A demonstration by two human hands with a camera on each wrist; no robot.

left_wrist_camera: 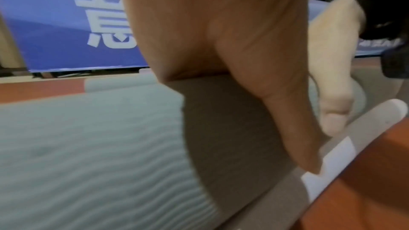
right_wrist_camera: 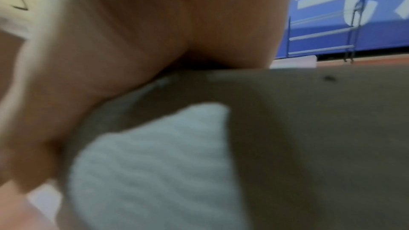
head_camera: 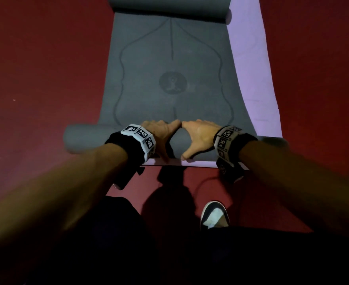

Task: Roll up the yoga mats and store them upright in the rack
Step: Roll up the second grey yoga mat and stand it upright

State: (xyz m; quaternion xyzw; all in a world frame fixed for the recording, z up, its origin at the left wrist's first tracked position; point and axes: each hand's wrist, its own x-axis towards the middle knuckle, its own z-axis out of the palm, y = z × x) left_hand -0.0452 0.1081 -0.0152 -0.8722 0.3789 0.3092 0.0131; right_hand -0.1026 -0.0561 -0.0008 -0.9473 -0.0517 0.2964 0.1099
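Two hands worked the near end of the grey yoga mat (head_camera: 169, 79), which lay lengthwise up the middle of the head view on top of a lilac mat (head_camera: 249, 64) over the red floor (head_camera: 46, 68). The left hand (head_camera: 159, 134) and right hand (head_camera: 198, 136) sat side by side at lower centre, draped over the started roll (head_camera: 83, 138), fingers reaching over its far side and thumbs down its near face, index tips almost meeting. Neither clamped the mat; both pressed flat-fingered on the curve. In the left wrist view the left thumb (left_wrist_camera: 287, 120) ran down to the lilac edge (left_wrist_camera: 321, 172) at the floor.

The step in hand looked like rolling the first mat, with only a small part wound and most of the grey sheet still flat. Its far end, at the top of the head view, curled into a loose roll of its own (head_camera: 169, 7). Next would likely be pushing the roll forward with even pressure from both palms. The roll's left end stuck out past the flat part's edge, so it seemed skewed and might need squaring. A metal rack (right_wrist_camera: 321, 32) showed against the blue wall at the upper right of the right wrist view, well apart. A shoe (head_camera: 214, 214) stood below the hands.
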